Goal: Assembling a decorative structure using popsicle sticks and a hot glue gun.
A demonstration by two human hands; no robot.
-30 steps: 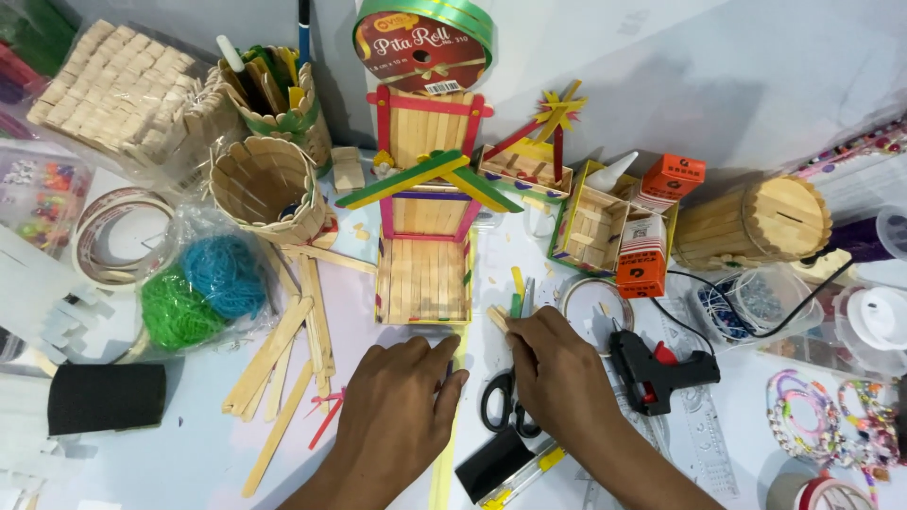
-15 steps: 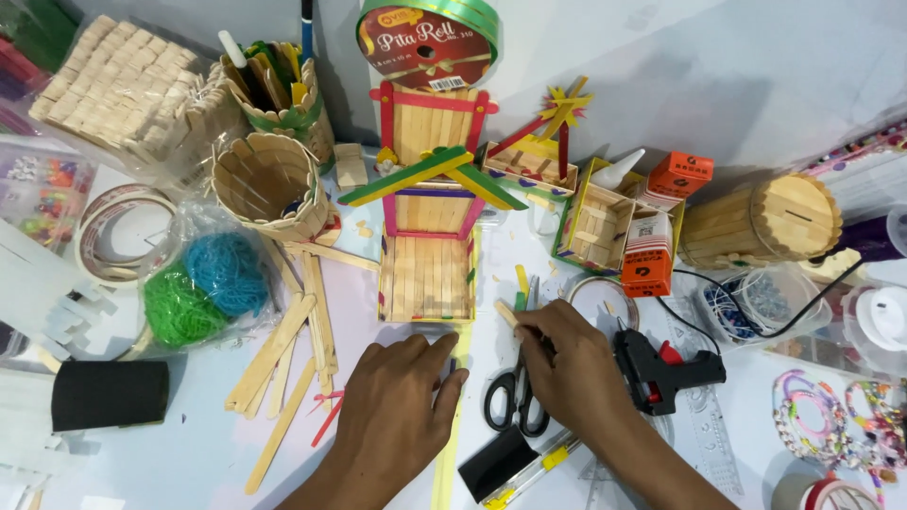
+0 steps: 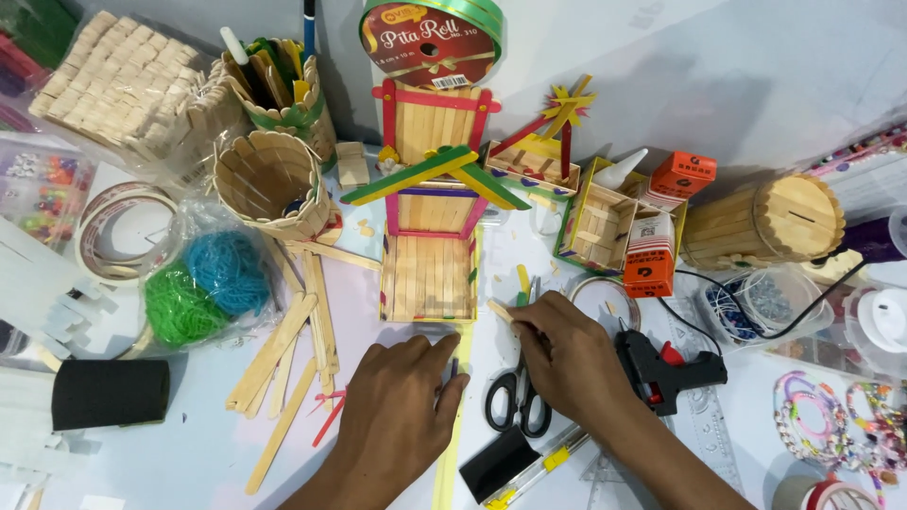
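Nearest the camera, the left hand lay palm down on the table, fingers extended and close together, tips pressing a long yellow craft stick that ran toward the viewer from the front edge of the stick house; it gripped nothing, only held the strip flat. Just right of that stick, the right hand was curled, thumb and forefinger pinched on a short bare wooden stick piece projecting toward the house's front right corner; whether the remaining fingers also held something could not be told. Black-handled scissors lay between the two hands, partly under the right one. Judgement: the stick piece looked very light, thin, stiff but snappable, so best taken at the end by fingertips, as was done; the yellow strip would slide unless pinned. The right forearm came in from the lower right, wrist low; the left rose from the bottom edge. A black glue gun lay right of the right hand. Loose plain sticks lay left of the house's base. Beyond, the house stood open-fronted with a green roof; a ribbon roll stood behind it.
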